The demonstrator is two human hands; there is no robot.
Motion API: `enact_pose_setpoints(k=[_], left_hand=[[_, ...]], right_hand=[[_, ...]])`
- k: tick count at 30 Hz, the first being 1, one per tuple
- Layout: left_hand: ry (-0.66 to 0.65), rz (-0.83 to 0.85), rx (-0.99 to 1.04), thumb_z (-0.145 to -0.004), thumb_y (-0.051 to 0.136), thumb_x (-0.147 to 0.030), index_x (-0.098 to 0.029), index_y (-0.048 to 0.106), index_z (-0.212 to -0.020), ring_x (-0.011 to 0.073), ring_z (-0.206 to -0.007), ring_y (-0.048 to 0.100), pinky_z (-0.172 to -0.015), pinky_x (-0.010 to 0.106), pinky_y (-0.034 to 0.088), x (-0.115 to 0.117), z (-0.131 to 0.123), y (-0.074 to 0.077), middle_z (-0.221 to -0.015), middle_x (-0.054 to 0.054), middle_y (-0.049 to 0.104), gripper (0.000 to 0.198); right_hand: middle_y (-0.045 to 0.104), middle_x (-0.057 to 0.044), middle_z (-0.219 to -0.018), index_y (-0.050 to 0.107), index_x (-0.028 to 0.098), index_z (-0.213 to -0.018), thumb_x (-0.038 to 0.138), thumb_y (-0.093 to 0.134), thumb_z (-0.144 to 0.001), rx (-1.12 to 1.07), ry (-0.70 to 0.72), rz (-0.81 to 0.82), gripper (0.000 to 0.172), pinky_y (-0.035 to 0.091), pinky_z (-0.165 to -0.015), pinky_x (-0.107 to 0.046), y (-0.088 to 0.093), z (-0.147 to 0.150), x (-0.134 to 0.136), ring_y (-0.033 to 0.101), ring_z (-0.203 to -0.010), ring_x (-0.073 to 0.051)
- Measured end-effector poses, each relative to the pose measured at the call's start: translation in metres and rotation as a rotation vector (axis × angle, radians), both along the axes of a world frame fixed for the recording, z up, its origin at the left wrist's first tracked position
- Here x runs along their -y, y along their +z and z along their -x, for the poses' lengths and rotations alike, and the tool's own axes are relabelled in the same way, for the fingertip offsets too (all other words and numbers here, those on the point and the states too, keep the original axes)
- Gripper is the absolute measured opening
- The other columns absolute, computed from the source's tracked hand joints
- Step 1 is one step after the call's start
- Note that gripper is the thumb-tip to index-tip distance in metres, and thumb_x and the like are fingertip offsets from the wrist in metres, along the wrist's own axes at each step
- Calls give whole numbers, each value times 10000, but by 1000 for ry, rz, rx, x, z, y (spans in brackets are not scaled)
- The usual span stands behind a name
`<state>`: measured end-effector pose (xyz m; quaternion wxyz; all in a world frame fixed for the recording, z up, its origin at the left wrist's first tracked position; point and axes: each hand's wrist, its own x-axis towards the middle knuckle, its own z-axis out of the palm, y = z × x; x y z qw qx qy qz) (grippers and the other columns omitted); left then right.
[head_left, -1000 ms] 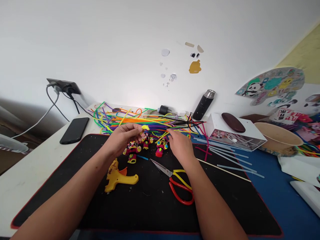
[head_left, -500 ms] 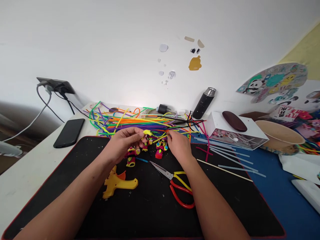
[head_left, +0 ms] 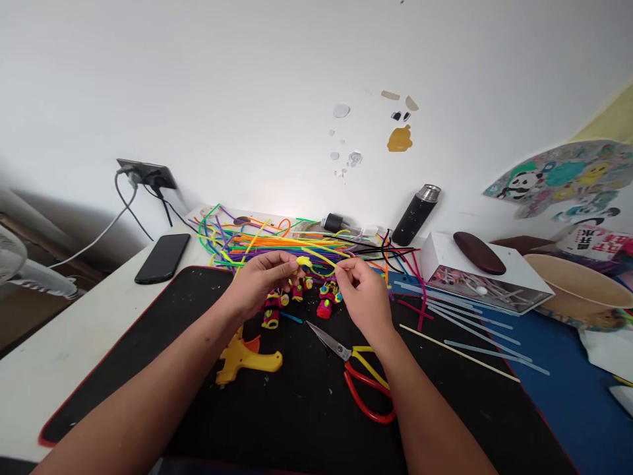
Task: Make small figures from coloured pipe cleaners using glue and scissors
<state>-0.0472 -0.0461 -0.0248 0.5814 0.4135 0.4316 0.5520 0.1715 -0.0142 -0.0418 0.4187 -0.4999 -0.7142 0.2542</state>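
My left hand (head_left: 262, 282) is closed, pinching a small wound clump of yellow pipe cleaner (head_left: 303, 262) between thumb and fingertips. A thin yellow strand curves from the clump towards my right hand (head_left: 364, 295), whose thumb and forefinger are pressed together on yellow pipe cleaner. Under the hands stand small pink, yellow and blue pipe-cleaner figures: one figure (head_left: 324, 306) by my right fingers, another figure (head_left: 271, 319) below my left hand, and a third partly hidden between them. Scissors (head_left: 341, 349) with red and yellow handles lie on the black mat beside my right forearm.
A yellow glue gun (head_left: 254, 361) lies near my left forearm. Behind the hands spreads a pile of coloured pipe cleaners (head_left: 277, 241). A phone (head_left: 162, 258) is at left; a black flask (head_left: 415, 216), a white box (head_left: 494, 280), clear sticks (head_left: 475, 316) and a wooden stick (head_left: 459, 353) are at right.
The view has shifted, so everything sits further right. My right hand has turned and lifted a little, showing its pinching fingertips and the yellow strand between the hands. My left hand keeps its pinch.
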Motion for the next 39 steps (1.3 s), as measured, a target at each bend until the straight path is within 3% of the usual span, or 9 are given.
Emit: enact_pose_setpoints(k=[6,11,24,30,33,39], left_hand=[[-5,37,108,-684,968,-347,-134,753,-809,102,-573,643,-485,168,494,3,-10,-2,-764,45,754,328],[1,44,226,-678,983,-286,-102,756,-782,92,-591,682,-541,141,561,1,-12,-5,-772,66,767,310],[20,36,378,-690,947,-108,-104,772,-934,124,-604,726,-560,163,610,1,-8,-2,-774,87,791,300],[42,11,332,-671,968,-171,-103,767,-866,126,-596,715,-549,168,601,1,-7,1,-750,77,779,288],[15,17,292,-666,973,-201,-99,762,-821,117,-585,702,-538,160,590,1,-6,2,-728,67,766,282],[-132,109,235,-670,973,-217,-89,770,-832,85,-513,649,-483,142,554,3,-4,3,-702,54,751,290]], right_hand=[[487,63,-564,665,201,-854,462,659,-868,-325,120,274,261,326,-492,-267,0,14,7,432,-495,-132],[404,111,-497,633,210,-849,460,718,-826,-559,195,452,266,228,-409,-231,-5,19,7,292,-409,-80],[416,115,-467,625,196,-815,402,745,-786,-607,292,607,240,218,-381,-206,-5,28,16,297,-382,-59],[494,79,-591,623,204,-868,439,708,-870,-438,416,557,251,286,-440,-227,-7,29,20,400,-455,-86],[560,40,-682,660,204,-900,443,671,-931,-282,434,401,242,349,-516,-249,-5,28,23,496,-561,-121],[612,21,-686,712,217,-831,417,680,-972,-29,359,78,247,343,-584,-274,2,25,28,517,-621,-144]])
